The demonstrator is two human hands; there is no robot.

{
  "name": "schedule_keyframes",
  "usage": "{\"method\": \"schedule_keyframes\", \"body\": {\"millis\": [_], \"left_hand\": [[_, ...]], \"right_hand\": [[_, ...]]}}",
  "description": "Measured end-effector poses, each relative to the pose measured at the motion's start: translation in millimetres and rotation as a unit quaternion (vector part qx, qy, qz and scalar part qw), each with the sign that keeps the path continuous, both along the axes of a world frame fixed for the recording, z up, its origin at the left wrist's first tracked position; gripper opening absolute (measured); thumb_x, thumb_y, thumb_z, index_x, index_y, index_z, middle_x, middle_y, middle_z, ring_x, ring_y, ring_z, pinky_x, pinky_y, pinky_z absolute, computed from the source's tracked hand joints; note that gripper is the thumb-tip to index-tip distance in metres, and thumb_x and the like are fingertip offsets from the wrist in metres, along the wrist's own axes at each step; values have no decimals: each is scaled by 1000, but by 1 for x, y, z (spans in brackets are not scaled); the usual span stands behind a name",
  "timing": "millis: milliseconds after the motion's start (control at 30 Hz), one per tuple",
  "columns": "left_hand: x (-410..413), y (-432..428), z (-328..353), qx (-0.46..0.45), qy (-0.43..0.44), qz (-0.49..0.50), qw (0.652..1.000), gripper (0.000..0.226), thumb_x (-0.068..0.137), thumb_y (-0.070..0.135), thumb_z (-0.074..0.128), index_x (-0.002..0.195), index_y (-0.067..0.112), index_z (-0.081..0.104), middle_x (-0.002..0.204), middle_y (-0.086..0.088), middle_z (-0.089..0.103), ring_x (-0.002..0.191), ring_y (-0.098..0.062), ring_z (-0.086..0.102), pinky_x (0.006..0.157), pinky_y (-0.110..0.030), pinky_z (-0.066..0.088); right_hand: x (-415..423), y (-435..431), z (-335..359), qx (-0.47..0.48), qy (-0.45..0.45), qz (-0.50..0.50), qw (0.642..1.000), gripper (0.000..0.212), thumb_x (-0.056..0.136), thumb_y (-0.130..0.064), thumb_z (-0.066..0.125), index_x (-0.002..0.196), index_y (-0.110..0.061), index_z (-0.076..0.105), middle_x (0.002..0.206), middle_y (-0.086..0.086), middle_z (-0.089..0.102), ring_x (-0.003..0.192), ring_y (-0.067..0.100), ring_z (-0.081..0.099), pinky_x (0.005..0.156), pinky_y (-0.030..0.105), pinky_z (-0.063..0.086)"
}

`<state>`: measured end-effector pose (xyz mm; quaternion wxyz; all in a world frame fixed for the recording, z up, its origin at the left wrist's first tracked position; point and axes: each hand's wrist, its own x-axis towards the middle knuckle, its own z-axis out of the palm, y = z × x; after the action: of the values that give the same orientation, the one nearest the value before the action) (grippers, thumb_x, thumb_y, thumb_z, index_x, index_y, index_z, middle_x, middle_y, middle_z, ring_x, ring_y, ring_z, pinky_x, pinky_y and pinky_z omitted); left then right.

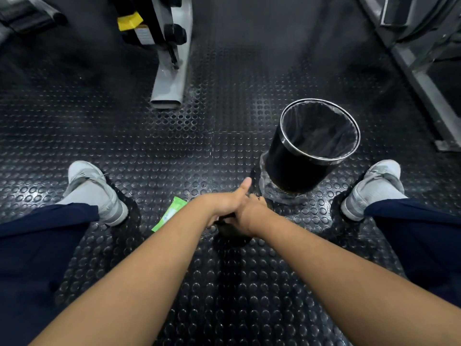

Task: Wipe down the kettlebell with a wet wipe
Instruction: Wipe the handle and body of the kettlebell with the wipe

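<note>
From my head camera, the one view I have, both bare forearms reach down between the knees and meet low over the studded rubber floor (174,151). The kettlebell (233,232) stands on that floor right under the hands, a dark shape mostly covered by them. My left hand (224,203) sits on top of it with the fingers curled down over it in a grasp, thumb sticking straight out. My right hand (252,211) presses against the left one and lies on the kettlebell too, but its fingers are turned away from me, so I cannot tell whether it is clenched, released or holding anything. A green wet wipe pack (171,213) lies flat on the floor just beside the left wrist. A black bin (294,168) with a liner stands near, ahead of the right hand. A grey shoe (97,191) rests on either side, and a grey machine leg (169,78) stands farther off.
</note>
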<state>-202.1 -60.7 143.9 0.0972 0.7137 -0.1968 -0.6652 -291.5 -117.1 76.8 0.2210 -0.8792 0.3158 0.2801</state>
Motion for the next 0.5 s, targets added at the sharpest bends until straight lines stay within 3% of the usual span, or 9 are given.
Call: {"method": "schedule_keyframes", "body": {"millis": [33, 100, 167, 233, 367, 433, 500], "left_hand": [[8, 2, -6, 7, 9, 20, 1000, 126, 58, 106, 9, 150, 30, 47, 148, -17, 54, 137, -39, 49, 120, -62, 21], [24, 6, -21, -1, 32, 79, 996, 129, 56, 106, 12, 127, 13, 64, 105, -14, 75, 94, -28, 71, 115, -54, 34], [32, 13, -35, 4, 35, 132, 991, 119, 65, 103, 13, 118, 11, 65, 82, -8, 70, 68, -22, 69, 98, -41, 50], [36, 22, -46, -4, 42, 176, 984, 114, 69, 101, 13, 118, 10, 63, 79, -7, 68, 65, -22, 67, 78, -34, 55], [32, 35, -53, -16, 68, 229, 971, 109, 69, 101, 14, 98, 9, 66, 78, -7, 69, 64, -20, 68, 60, -27, 55], [25, 30, -41, -38, 41, 212, 976, 97, 73, 99, 13, 96, 20, 63, 88, -7, 74, 78, -19, 71, 80, -31, 53], [14, 21, -29, -44, -7, 160, 986, 91, 73, 99, 10, 99, 29, 62, 117, -10, 74, 111, -21, 66, 109, -44, 33]], "right_hand": [[-1, 0, 6, -1, -3, 13, 1000, 65, 102, -50, 53, 159, -25, 32, 160, 8, 38, 146, 37, 33, 123, 55, 22], [-3, 1, 9, -14, -34, 28, 999, 58, 102, -49, 55, 150, -21, 40, 152, 9, 44, 141, 37, 39, 119, 53, 27], [-6, 2, 11, -27, -48, 35, 998, 52, 101, -50, 56, 141, -18, 45, 148, 10, 48, 137, 37, 42, 115, 53, 30], [-8, 2, 12, -32, -50, 38, 998, 52, 100, -51, 57, 138, -17, 46, 147, 10, 49, 136, 37, 43, 113, 53, 32], [-10, 2, 9, -38, -60, 51, 996, 52, 100, -52, 57, 135, -16, 47, 145, 10, 50, 134, 36, 44, 112, 54, 33], [-11, 1, 8, -38, -58, 44, 997, 52, 100, -52, 57, 136, -16, 47, 145, 10, 49, 135, 36, 43, 113, 54, 32], [-8, -1, 6, -35, -48, 44, 997, 56, 101, -51, 57, 144, -20, 44, 149, 9, 47, 139, 36, 40, 117, 54, 29]]}}
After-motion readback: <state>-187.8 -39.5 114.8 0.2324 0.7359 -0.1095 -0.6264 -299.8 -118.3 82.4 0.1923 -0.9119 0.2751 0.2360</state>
